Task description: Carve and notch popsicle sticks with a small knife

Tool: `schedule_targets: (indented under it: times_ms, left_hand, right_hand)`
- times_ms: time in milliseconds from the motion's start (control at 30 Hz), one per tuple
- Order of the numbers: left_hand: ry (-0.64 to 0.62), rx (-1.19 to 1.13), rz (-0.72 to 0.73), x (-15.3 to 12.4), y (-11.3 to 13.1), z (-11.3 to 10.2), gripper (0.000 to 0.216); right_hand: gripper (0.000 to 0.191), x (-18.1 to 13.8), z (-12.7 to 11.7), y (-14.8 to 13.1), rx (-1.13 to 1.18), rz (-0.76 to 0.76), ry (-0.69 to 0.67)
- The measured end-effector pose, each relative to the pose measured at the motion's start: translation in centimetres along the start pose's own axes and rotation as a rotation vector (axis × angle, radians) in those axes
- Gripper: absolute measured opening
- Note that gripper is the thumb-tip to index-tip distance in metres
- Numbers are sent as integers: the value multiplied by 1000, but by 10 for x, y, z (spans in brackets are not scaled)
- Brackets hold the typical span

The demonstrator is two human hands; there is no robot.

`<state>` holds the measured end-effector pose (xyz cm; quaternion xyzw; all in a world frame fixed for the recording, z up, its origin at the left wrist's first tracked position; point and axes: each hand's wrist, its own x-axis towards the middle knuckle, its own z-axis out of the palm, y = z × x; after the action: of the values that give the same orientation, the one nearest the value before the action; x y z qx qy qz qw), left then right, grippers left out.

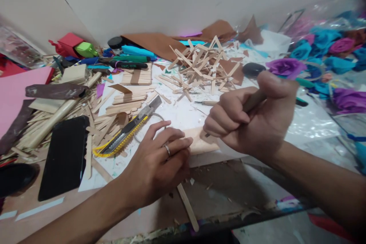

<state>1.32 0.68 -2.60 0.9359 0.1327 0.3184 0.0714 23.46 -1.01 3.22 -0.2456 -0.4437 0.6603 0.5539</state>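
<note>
My right hand is a fist around a wooden-handled tool. Its thin lower end comes out below the fist and meets a flat, pale piece of wood. My left hand, with a ring on one finger, holds the left side of that wood. Those fingers are bent over it, and the thumb is hidden. A craft stick sticks out from beneath my left hand toward the table's front edge. Behind my right hand lies another slim tool with a metal tip.
A yellow utility knife lies left of my hands, blade out, near stacked craft sticks. Farther left is a black phone. Loose sticks form a pile at the back. Purple and blue paper flowers crowd the right.
</note>
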Motion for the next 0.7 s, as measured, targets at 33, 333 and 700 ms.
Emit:
schedule_targets:
  times_ms: [33, 333, 700]
  left_hand:
    - [13, 1, -3, 0, 0, 1, 24]
    - [-12, -110, -88, -5, -1, 5, 27]
    - [-124, -222, -403, 2, 13, 3, 13]
  right_hand:
    - [59, 1, 0, 0, 1, 5, -11]
    - [65, 2, -3, 1, 37, 80, -17]
    - [70, 5, -6, 6, 69, 161, -44]
